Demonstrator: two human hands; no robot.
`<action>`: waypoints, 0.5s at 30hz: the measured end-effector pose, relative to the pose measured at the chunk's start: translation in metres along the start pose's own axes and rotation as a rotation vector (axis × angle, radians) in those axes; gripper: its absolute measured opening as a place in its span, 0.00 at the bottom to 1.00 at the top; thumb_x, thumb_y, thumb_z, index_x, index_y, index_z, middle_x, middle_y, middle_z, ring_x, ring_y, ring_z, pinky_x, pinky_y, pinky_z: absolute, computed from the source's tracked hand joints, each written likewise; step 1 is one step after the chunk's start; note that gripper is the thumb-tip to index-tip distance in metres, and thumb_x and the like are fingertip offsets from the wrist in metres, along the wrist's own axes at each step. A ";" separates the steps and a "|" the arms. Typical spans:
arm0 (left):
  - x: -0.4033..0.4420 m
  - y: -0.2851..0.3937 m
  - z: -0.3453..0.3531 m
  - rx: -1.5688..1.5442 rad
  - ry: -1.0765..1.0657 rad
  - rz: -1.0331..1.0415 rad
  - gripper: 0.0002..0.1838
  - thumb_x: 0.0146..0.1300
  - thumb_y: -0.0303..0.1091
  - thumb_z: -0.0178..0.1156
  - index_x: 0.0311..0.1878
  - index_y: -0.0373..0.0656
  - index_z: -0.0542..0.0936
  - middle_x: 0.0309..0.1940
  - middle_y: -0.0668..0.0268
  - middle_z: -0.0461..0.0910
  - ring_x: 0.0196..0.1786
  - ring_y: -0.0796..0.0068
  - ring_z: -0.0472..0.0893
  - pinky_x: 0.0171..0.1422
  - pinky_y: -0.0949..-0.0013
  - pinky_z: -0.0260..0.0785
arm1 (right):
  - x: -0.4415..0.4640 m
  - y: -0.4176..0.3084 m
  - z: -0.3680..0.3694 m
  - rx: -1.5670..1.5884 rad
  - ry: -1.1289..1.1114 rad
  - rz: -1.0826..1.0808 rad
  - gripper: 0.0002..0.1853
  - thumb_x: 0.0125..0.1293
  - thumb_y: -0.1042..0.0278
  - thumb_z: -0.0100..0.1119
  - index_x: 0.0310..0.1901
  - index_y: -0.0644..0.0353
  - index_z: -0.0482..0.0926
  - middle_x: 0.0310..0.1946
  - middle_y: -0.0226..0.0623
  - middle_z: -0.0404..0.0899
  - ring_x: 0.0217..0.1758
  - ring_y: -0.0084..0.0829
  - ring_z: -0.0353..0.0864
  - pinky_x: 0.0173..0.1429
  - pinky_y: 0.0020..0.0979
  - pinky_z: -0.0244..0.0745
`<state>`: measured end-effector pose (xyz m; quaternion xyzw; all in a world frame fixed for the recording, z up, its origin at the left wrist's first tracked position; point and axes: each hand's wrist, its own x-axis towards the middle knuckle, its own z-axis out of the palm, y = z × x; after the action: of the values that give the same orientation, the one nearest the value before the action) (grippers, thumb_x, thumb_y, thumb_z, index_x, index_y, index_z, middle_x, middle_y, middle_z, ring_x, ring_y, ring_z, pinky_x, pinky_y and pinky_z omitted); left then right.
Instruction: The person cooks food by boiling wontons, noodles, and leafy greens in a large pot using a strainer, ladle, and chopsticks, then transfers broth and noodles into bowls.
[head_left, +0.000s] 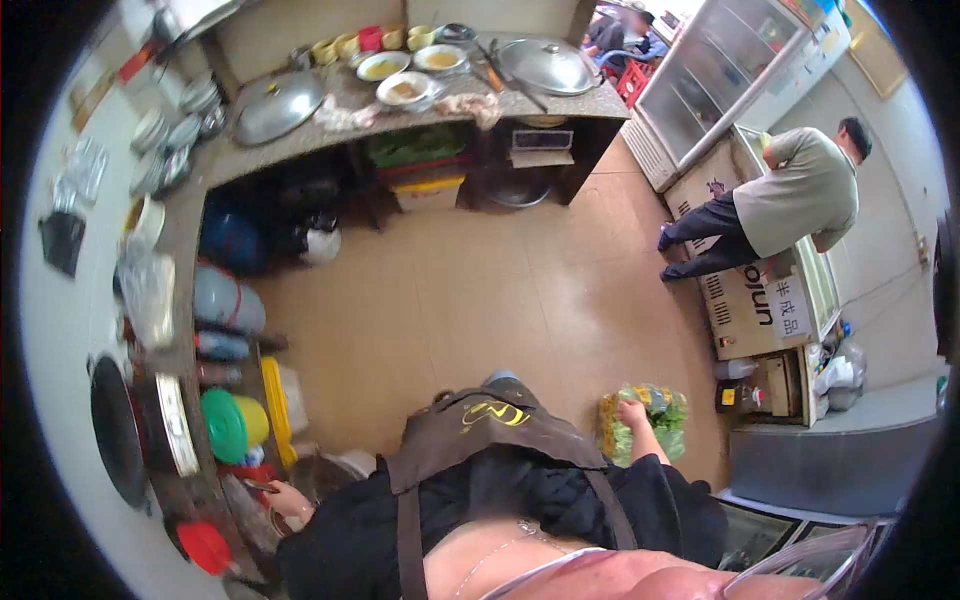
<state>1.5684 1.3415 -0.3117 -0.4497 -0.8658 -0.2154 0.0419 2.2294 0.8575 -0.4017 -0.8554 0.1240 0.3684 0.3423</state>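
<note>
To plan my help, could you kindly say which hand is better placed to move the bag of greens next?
Probably the right hand: it appears to grip the bag of greens, while the left hand is out on the body's other side, away from it.

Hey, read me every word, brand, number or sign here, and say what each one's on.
"半成品": white label on the chest freezer.
"ojun": dark lettering on the same freezer; anything before it isn't legible.
Too blurred to read: the yellow logo on the brown apron, and yellow print on the bag of greens in the right hand.
No readable numbers.
</note>
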 end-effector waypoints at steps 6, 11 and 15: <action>-0.024 0.270 0.082 -0.690 -0.270 0.419 0.13 0.65 0.37 0.49 0.34 0.36 0.73 0.27 0.57 0.78 0.26 0.59 0.75 0.31 0.59 0.66 | 0.214 0.014 -0.011 -0.048 -0.118 0.260 0.10 0.61 0.62 0.56 0.39 0.59 0.77 0.26 0.33 0.77 0.29 0.28 0.80 0.22 0.32 0.68; -0.100 0.659 0.034 -1.191 -0.744 0.491 0.07 0.66 0.35 0.51 0.34 0.45 0.73 0.28 0.71 0.75 0.16 0.89 0.63 0.15 0.83 0.50 | 0.261 -0.247 -0.016 0.065 -0.061 0.036 0.16 0.60 0.61 0.57 0.47 0.61 0.77 0.34 0.34 0.81 0.31 0.28 0.81 0.30 0.30 0.74; -0.164 0.937 -0.006 -1.260 -0.976 0.731 0.07 0.67 0.35 0.52 0.37 0.42 0.74 0.24 0.72 0.73 0.18 0.87 0.66 0.19 0.81 0.55 | 0.372 -0.385 -0.046 0.044 0.032 -0.179 0.16 0.63 0.63 0.56 0.50 0.62 0.75 0.35 0.32 0.80 0.33 0.23 0.79 0.29 0.24 0.71</action>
<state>2.4115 1.6850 -0.0361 -0.6805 -0.3084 -0.4103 -0.5229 2.6927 1.1242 -0.4552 -0.8611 0.0604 0.3199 0.3905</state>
